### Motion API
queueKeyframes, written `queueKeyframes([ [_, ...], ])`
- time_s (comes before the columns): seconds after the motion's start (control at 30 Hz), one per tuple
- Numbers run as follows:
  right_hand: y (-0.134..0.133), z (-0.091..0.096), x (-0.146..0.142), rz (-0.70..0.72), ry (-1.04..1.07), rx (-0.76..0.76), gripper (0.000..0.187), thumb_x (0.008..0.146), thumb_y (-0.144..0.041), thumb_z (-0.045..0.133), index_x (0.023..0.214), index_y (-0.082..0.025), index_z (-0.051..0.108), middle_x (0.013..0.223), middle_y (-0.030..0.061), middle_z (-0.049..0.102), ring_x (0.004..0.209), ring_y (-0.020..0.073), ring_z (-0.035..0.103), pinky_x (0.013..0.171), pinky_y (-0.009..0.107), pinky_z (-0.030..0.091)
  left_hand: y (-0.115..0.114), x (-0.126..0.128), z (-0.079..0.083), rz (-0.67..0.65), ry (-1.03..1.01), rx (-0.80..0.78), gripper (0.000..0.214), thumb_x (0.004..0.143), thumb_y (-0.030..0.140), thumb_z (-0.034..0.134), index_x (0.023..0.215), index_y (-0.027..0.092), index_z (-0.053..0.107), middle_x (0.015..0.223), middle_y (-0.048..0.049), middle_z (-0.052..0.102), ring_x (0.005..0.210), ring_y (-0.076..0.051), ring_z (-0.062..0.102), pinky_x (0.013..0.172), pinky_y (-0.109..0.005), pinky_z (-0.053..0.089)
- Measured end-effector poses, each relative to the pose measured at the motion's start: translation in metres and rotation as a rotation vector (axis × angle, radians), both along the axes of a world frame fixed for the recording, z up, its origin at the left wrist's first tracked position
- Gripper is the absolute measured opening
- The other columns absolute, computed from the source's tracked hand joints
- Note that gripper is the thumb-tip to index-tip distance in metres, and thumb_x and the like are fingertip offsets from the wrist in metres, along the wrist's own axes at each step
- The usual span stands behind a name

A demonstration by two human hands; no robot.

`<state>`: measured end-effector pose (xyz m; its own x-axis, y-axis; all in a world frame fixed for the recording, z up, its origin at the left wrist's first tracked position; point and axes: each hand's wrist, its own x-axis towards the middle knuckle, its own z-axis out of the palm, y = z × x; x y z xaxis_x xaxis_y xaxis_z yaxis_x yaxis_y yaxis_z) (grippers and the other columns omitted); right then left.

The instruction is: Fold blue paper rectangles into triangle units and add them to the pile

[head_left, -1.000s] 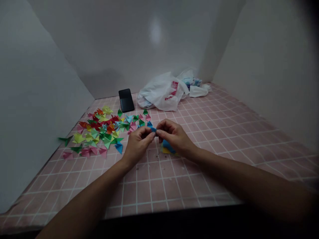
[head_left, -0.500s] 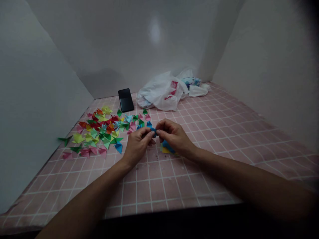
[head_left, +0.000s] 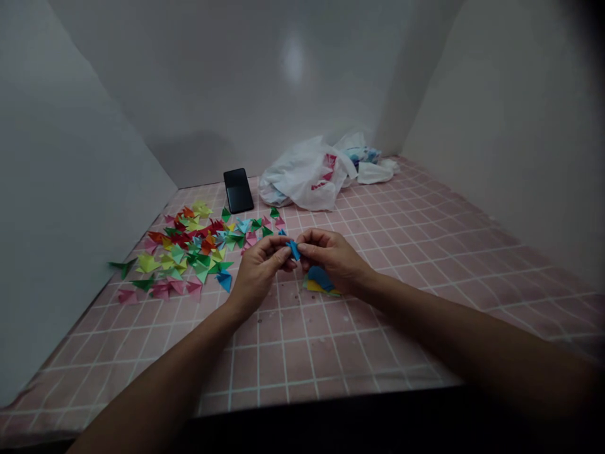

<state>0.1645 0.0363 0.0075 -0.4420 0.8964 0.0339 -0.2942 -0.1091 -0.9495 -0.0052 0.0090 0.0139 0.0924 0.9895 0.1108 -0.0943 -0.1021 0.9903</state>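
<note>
A white-walled enclosure (head_left: 85,157) is surrounding a pink grid-patterned mat (head_left: 302,359), and a black smartphone (head_left: 239,190) is lying flat near the enclosure's back wall, serving here as the reference point.

A blue origami triangle (head_left: 293,250) is being held above the mat, well in front of the smartphone and slightly to its right. The piece is standing tilted, with one sharp point upward; its finer folds are too small to assess. The left hand (head_left: 259,268) and right hand (head_left: 333,258) are meeting at it from either side. The left fingertips (head_left: 283,252) and right fingertips (head_left: 302,247) are clamping it between them, and the fingers of each hand are curling close together.

A crumpled white plastic bag (head_left: 302,176) with red print is resting just right of the smartphone; its contents cannot be confirmed. Farther right of the smartphone, a blue-and-white packet (head_left: 362,154) and a white wad of plastic (head_left: 375,171) are lying against the bag.

A loose spread of folded paper triangles (head_left: 189,249) in green, red, yellow, pink and blue is covering the mat in front of and left of the smartphone. Blue and yellow paper pieces (head_left: 319,282) are lying beneath the right hand, partly hidden by it.
</note>
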Motion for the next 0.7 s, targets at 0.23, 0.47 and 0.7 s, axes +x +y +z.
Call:
queueKeyframes([
  [0.23, 0.0011, 0.0010, -0.0005, 0.052, 0.065, -0.101, 0.028, 0.072, -0.034, 0.083, 0.077, -0.016, 0.063, 0.065, -0.0028, 0.062, 0.055, 0.0077, 0.053, 0.054, 0.021, 0.042, 0.0019, -0.0013, -0.0023, -0.050, -0.070, -0.011, 0.026, 0.079, 0.032, 0.077, 0.099, 0.016, 0.071, 0.075, 0.0001, 0.070, 0.063, -0.011, 0.065, 0.065, -0.025, 0.054],
  [0.47, 0.0015, 0.0004, -0.0004, 0.090, 0.086, -0.153, 0.027, 0.072, -0.034, 0.082, 0.079, -0.017, 0.063, 0.066, -0.0013, 0.064, 0.055, 0.0080, 0.053, 0.054, 0.021, 0.043, 0.0022, -0.0018, -0.0028, -0.051, -0.070, -0.006, 0.025, 0.078, 0.030, 0.077, 0.099, 0.017, 0.071, 0.075, 0.0000, 0.070, 0.064, -0.011, 0.065, 0.065, -0.025, 0.054],
  [0.7, 0.0011, 0.0005, -0.0003, 0.093, 0.069, -0.134, 0.028, 0.072, -0.035, 0.082, 0.079, -0.017, 0.062, 0.066, -0.0019, 0.063, 0.055, 0.0082, 0.053, 0.054, 0.021, 0.044, 0.0018, -0.0020, -0.0013, -0.046, -0.041, 0.008, 0.023, 0.078, 0.031, 0.076, 0.095, 0.017, 0.070, 0.073, 0.0001, 0.069, 0.063, -0.012, 0.065, 0.065, -0.026, 0.054],
])
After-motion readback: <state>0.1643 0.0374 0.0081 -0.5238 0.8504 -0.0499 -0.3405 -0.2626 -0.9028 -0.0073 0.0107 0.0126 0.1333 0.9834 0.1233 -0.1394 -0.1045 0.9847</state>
